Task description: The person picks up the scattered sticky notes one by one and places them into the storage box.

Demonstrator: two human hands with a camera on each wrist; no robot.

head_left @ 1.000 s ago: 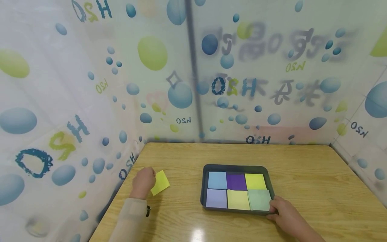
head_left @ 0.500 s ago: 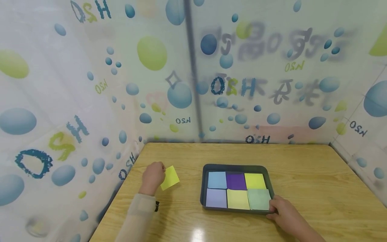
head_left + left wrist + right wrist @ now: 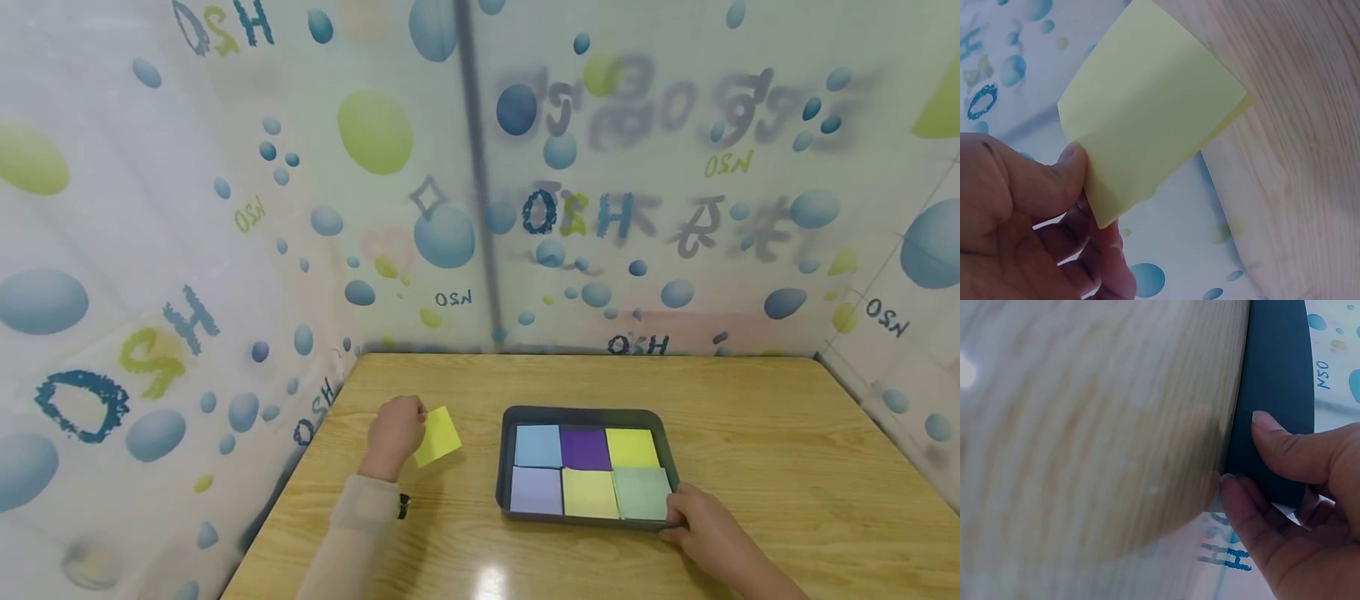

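My left hand (image 3: 393, 433) pinches a yellow sticky note pad (image 3: 437, 437) by one corner, left of the tray. The left wrist view shows the thumb lying on the pad (image 3: 1150, 100) near its lower corner, with a darker yellow layer peeking out along one edge. A dark tray (image 3: 585, 522) lies on the table, and my right hand (image 3: 705, 529) grips its near right corner. Seen from the right wrist, the thumb rests against the wall of the tray (image 3: 1275, 369) and fingers curl at its corner.
Inside the tray, sticky note pads lie in two rows: light blue (image 3: 537, 446), purple (image 3: 585, 449) and bright yellow (image 3: 632, 448) at the back, lavender (image 3: 536, 490), pale yellow (image 3: 590, 493) and pale green (image 3: 642, 493) in front. A patterned curtain (image 3: 375, 250) borders the wooden table (image 3: 750, 433).
My left hand has moved right and slightly away from me, carrying the yellow sticky note pad closer to the tray. The right hand and the tray have stayed put.
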